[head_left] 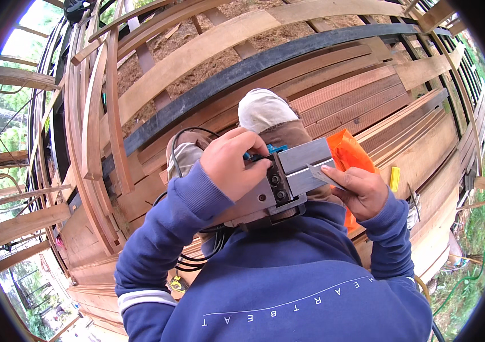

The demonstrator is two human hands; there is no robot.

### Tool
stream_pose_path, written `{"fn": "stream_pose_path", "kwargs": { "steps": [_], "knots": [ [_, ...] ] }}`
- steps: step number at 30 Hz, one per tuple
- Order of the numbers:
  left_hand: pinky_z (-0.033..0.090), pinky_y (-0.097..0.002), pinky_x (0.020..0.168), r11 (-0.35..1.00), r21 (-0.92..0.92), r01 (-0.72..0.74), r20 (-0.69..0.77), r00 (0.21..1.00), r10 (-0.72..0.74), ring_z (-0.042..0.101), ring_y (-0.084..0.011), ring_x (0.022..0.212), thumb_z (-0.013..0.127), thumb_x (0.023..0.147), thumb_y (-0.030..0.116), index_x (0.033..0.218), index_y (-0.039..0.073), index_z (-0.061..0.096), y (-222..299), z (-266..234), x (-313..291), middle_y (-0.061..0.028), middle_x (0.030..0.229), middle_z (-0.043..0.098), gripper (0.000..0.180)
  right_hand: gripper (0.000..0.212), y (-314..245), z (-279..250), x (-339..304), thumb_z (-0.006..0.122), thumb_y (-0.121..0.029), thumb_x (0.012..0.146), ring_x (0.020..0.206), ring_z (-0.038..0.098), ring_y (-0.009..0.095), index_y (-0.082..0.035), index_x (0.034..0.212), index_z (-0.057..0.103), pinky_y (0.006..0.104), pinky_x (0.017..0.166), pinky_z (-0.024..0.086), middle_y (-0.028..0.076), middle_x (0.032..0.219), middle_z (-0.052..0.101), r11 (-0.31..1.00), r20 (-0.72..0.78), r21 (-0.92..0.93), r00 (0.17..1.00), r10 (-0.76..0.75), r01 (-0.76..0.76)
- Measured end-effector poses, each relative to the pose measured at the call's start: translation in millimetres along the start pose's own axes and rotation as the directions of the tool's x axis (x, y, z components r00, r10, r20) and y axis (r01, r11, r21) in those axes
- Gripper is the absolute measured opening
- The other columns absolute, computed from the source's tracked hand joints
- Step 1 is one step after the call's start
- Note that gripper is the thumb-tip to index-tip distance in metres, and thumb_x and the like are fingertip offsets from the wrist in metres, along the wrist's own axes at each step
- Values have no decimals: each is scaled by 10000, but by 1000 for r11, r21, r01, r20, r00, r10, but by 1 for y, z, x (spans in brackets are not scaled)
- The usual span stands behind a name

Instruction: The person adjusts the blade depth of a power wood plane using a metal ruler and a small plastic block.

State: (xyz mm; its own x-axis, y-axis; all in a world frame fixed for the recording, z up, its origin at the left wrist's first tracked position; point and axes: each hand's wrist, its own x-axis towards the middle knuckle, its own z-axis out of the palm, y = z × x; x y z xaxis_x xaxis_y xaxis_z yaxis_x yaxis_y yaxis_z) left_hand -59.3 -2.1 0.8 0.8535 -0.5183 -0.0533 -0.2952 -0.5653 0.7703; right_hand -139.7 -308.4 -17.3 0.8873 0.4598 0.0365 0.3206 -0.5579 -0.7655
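Yr L hand (pixel 234 163) is at the cutter block (pixel 277 181) on the planer (pixel 247 207), can't tell if gripping, & yr R hand (pixel 363 191) pinches a thin plate (pixel 323 175): any slip cld nick you.

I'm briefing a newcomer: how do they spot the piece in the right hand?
Find the power tool before the blue sweatshirt. By the orange sheet, the right hand pinches the grey piece: thin and pointed, unlike the tool's broad metal base.

Fingers of the left hand (pixel 232 162) rest at the dark cutter slot (pixel 277 181) of an upturned power planer (pixel 296 178), while the right hand (pixel 363 191) pinches a thin gray piece (pixel 323 175). Right of the planer sit an orange bag (pixel 352 151) and a yellow block (pixel 395 179).
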Motion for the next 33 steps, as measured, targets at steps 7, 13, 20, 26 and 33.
{"fn": "stream_pose_path", "kwargs": {
  "steps": [7, 13, 20, 26, 33],
  "knots": [
    [544, -389, 778, 987, 119, -112, -92, 988, 123, 678, -307, 846, 768, 784, 114, 885, 35, 726, 3, 7, -9, -110, 926, 669, 135, 538, 5, 2, 1, 752, -25, 861, 666, 605, 277, -104, 1382, 646, 368, 662, 506, 126, 774, 599, 1000, -2, 5, 1000, -12, 12],
    [537, -397, 793, 936, 320, -149, -160, 965, 208, 657, -308, 852, 786, 763, 123, 840, 51, 725, 11, 15, -9, -99, 881, 649, 123, 541, 4, 3, 5, 753, -32, 863, 668, 603, 276, -104, 1388, 640, 366, 664, 507, 123, 771, 593, 1000, -16, -8, 1000, -21, 20],
    [527, -398, 782, 933, 324, -158, -143, 967, 213, 636, -307, 853, 771, 764, 107, 820, 43, 714, 10, 14, -7, -95, 867, 630, 103, 543, 6, 3, 5, 755, -35, 866, 674, 603, 270, -98, 1392, 635, 365, 671, 510, 122, 776, 596, 1000, -6, -6, 1000, -17, 17],
    [514, -408, 802, 910, 355, -215, -68, 965, 254, 618, -308, 868, 746, 747, 93, 809, 47, 701, 12, 11, 0, -92, 874, 629, 89, 556, 7, 4, 5, 755, -19, 860, 686, 609, 270, -96, 1397, 631, 367, 681, 512, 123, 788, 602, 1000, -22, -10, 1000, -23, 23],
    [497, -414, 839, 872, 420, -252, 25, 964, 266, 614, -290, 870, 725, 740, 78, 815, 69, 708, 17, 6, 5, -62, 880, 638, 77, 558, 5, 4, 5, 753, -8, 856, 703, 623, 275, -90, 1394, 631, 367, 693, 517, 130, 810, 618, 1000, -25, 2, 1000, -14, 14]
  ]
}}
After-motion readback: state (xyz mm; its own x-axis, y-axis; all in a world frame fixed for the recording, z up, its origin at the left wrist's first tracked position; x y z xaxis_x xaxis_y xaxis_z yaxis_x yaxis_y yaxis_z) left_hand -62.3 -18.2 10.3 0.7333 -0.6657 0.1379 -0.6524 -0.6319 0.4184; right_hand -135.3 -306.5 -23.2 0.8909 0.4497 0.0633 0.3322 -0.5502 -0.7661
